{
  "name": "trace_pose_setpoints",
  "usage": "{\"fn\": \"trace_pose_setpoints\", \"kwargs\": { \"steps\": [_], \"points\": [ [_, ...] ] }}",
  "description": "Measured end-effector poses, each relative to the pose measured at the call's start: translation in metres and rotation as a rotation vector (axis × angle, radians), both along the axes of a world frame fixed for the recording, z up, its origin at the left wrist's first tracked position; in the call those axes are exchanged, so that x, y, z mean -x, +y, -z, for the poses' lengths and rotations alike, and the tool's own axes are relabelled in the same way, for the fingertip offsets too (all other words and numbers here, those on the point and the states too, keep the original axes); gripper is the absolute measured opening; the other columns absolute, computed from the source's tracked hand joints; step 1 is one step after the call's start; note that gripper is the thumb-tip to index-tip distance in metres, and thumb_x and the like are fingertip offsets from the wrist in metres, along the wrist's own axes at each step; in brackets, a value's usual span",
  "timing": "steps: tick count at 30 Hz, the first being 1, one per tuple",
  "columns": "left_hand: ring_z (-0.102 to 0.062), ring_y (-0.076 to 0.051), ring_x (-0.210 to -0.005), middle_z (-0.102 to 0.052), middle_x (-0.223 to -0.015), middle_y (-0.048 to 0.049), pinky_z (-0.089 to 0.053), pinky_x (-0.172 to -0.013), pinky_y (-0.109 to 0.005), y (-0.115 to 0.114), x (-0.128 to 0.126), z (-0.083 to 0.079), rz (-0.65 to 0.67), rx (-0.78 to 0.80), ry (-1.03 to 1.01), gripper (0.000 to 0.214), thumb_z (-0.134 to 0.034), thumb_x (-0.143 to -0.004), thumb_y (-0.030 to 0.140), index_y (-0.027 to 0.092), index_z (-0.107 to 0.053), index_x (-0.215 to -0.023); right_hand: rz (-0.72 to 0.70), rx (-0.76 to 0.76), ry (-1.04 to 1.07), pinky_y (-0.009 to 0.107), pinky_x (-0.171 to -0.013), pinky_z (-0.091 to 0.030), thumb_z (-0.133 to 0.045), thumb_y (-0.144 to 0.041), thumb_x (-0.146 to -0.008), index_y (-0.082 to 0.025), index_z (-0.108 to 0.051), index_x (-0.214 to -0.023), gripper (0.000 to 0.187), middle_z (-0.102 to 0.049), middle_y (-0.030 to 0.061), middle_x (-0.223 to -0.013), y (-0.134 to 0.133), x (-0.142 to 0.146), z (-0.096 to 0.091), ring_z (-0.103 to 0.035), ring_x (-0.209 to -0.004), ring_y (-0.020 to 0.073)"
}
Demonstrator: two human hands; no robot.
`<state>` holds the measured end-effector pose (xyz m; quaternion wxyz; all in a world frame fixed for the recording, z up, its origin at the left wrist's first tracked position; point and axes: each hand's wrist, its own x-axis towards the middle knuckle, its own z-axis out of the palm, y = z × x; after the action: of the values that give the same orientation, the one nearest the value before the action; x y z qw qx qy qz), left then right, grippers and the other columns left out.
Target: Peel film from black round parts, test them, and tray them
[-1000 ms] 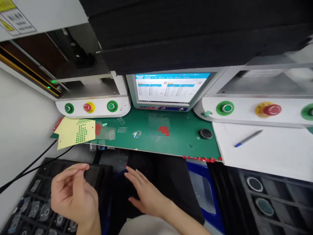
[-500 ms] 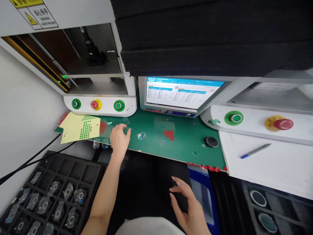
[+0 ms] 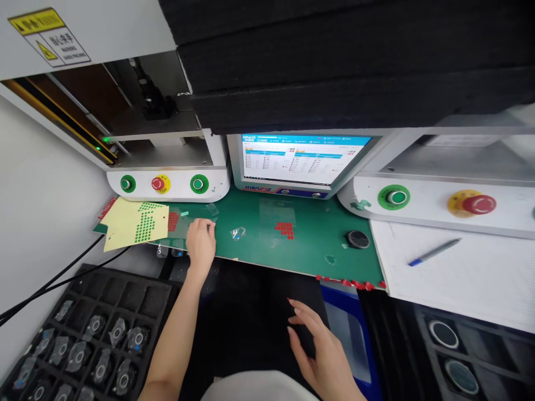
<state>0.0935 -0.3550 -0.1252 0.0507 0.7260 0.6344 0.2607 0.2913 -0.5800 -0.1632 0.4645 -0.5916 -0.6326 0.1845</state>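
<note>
My left hand (image 3: 200,242) reaches out onto the green mat (image 3: 309,245), its fingers curled down on a small clear film piece (image 3: 208,225) near the mat's front left. My right hand (image 3: 317,345) hovers low over my dark lap, fingers spread and holding nothing. A crumpled clear piece (image 3: 237,234) lies just right of the left hand. A patch of red dot stickers (image 3: 285,229) sits mid-mat. A yellow sheet with green dots (image 3: 132,224) lies at the mat's left end.
A monitor (image 3: 298,161) stands behind the mat between two white machines with green and red buttons (image 3: 159,184). A black tray with bagged round parts (image 3: 83,345) sits lower left. A blue pen (image 3: 434,252) lies on white paper at right. A black knob (image 3: 358,239) rests on the mat.
My left hand rose from the tray to the mat, then drew slightly back toward me. My right hand moved from the centre to the lower right.
</note>
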Motion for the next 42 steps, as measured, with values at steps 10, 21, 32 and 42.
{"fn": "trace_pose_setpoints", "kwargs": {
  "steps": [10, 21, 32, 42],
  "points": [
    [-0.075, -0.014, -0.092, -0.078, -0.1, -0.0054, -0.06, -0.081, -0.019, -0.102, -0.045, -0.042, 1.055, 0.027, -0.311, 0.023, -0.043, -0.101, 0.015, 0.021, -0.065, -0.1, 0.104, 0.232, 1.089, 0.038, -0.071, -0.065, -0.07, -0.05, -0.086, -0.028, -0.051, -0.115, 0.041, -0.067, 0.008, -0.112, 0.021, -0.015, -0.034, -0.075, -0.084, 0.0224],
    [-0.075, -0.022, -0.096, -0.078, -0.102, -0.0099, -0.063, -0.088, -0.034, -0.12, -0.095, -0.026, 1.377, -0.121, -0.117, 0.027, -0.043, -0.094, 0.005, 0.016, -0.067, -0.1, 0.576, 0.167, 0.935, 0.024, -0.056, -0.056, -0.085, -0.033, -0.068, -0.024, -0.055, -0.104, 0.048, -0.068, 0.0009, -0.09, -0.016, -0.066, -0.018, -0.062, -0.056, 0.0094],
    [-0.075, -0.018, -0.073, -0.077, -0.083, -0.0022, -0.063, -0.072, -0.029, -0.12, -0.11, -0.013, 1.242, -0.161, -0.054, 0.023, -0.046, -0.096, 0.006, 0.018, -0.066, -0.093, 1.267, 0.099, 0.529, 0.026, -0.062, -0.054, -0.061, -0.033, -0.096, -0.014, -0.059, -0.111, 0.025, -0.062, 0.0022, -0.094, -0.067, -0.246, 0.104, -0.061, -0.071, 0.0115],
    [-0.074, -0.016, -0.074, -0.077, -0.082, -0.0042, -0.061, -0.072, -0.026, -0.116, -0.113, -0.011, 1.213, -0.167, -0.034, 0.019, -0.048, -0.098, 0.009, 0.015, -0.065, -0.093, 1.251, 0.151, 0.188, 0.039, -0.082, -0.056, -0.063, -0.036, -0.095, -0.015, -0.059, -0.117, 0.031, -0.064, 0.0061, -0.108, -0.065, -0.254, 0.128, -0.065, -0.09, 0.0183]
  ]
}}
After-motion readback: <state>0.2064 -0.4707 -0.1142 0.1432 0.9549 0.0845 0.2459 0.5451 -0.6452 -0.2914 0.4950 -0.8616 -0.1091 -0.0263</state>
